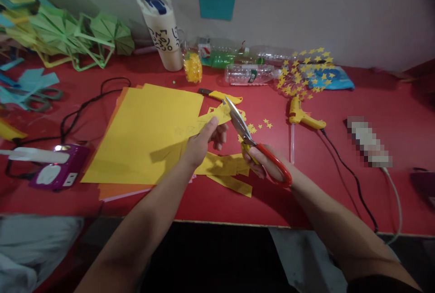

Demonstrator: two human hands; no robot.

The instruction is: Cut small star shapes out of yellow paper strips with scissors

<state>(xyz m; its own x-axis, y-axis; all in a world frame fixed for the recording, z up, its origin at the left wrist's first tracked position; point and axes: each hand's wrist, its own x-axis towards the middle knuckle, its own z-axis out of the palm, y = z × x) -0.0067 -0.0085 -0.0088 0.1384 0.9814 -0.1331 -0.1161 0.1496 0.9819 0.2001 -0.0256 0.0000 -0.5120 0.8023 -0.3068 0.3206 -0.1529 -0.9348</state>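
Note:
My left hand [204,141] pinches a strip of yellow paper [219,114] with faint outlines drawn on it. Red-handled scissors [242,123] are in my right hand [263,161], their blades reaching up to the strip's far end. Beyond the hands lie small cut yellow paper stars [251,128] and a yellow utility knife [220,95]. More yellow paper strips [224,164] are spread on the red table below my left hand. A stack of large yellow sheets [136,139], with orange and pink edges showing, rests to the left.
A white tumbler [161,34] and several plastic bottles [251,74] line the wall. At right are a yellow glue gun [302,116], a cluster of star sprays [306,73] and a corded, blurred-out object [369,141]. A purple power adapter [59,168] and folded green paper shapes [64,30] are left.

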